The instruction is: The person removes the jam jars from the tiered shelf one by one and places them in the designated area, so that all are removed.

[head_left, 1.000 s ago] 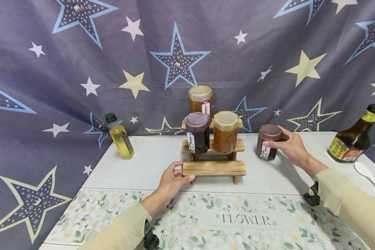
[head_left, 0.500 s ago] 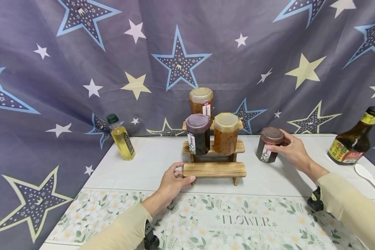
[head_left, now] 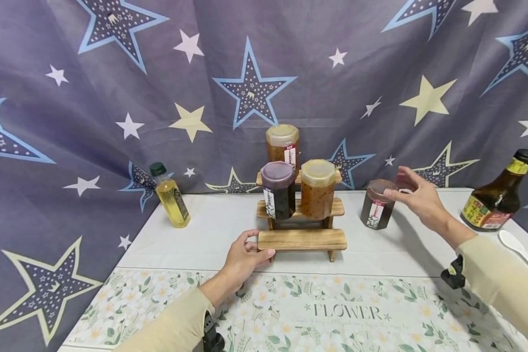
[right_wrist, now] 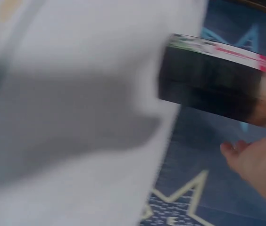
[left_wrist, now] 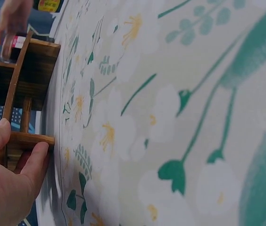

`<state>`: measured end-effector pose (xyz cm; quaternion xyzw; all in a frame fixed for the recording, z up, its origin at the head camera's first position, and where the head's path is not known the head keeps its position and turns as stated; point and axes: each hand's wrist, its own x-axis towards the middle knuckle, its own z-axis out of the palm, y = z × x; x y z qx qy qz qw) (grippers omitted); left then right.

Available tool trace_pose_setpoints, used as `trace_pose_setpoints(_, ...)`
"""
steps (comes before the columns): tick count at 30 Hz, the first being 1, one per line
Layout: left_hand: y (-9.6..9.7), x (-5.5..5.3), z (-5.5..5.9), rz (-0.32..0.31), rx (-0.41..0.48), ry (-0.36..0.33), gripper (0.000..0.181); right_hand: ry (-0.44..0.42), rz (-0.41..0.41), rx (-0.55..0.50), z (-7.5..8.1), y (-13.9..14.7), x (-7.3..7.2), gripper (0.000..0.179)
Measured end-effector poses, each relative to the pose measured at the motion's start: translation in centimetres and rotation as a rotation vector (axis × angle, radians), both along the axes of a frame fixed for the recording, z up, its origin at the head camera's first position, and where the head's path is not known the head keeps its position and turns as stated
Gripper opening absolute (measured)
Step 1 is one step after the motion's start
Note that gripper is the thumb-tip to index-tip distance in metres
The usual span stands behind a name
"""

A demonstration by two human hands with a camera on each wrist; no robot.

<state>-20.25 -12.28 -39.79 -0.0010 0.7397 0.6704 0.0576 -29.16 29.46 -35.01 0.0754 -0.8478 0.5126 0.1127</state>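
My left hand (head_left: pixel 243 255) grips the left end of a three-step wooden rack (head_left: pixel 302 239), thumb in front and fingers behind; the left wrist view shows that hold close up. On the table to the rack's right stands a dark jam jar (head_left: pixel 377 208) with a reddish-brown lid and a white and pink label. My right hand (head_left: pixel 422 201) hovers at the jar's right, fingers spread, thumb near the lid. In the right wrist view a gap separates the fingers from the jar (right_wrist: pixel 213 77). The rack's middle step bears a purple-lidded jar (head_left: pixel 279 190) and an amber jar (head_left: pixel 318 190).
Another amber jar (head_left: pixel 283 146) stands on the rack's top step. An oil bottle (head_left: pixel 171 198) is at the left; a dark sauce bottle (head_left: pixel 495 198) and a white spoon (head_left: pixel 520 249) are at the right. A starry curtain (head_left: pixel 202 161) hangs behind, and a floral mat (head_left: pixel 334 288) lies in front.
My right hand has let go of the dark jam jar and moved slightly right, its fingers opening. The jar stays standing on the table. My left hand keeps its hold on the rack.
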Motion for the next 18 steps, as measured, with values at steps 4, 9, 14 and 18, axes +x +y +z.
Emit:
trace_pose_setpoints(4, 0.0, 0.0, 0.0, 0.0, 0.011, 0.001, 0.066, 0.041, -0.041, 0.006, 2.8, -0.3, -0.1, 0.08)
trace_pose_setpoints(9, 0.1, -0.2, -0.1, 0.002, 0.013, 0.002, 0.065, 0.053, -0.038, 0.014, 5.6, -1.3, -0.2, 0.082)
trace_pose_setpoints(14, 0.1, -0.3, -0.2, -0.001, 0.014, 0.0, 0.065, 0.035, 0.01, -0.018, 7.1, -2.6, -0.3, 0.084)
trace_pose_setpoints(18, 0.1, -0.2, -0.1, -0.004, 0.012, -0.005, 0.066, 0.007, 0.054, -0.038, 7.7, -3.9, -0.5, 0.085)
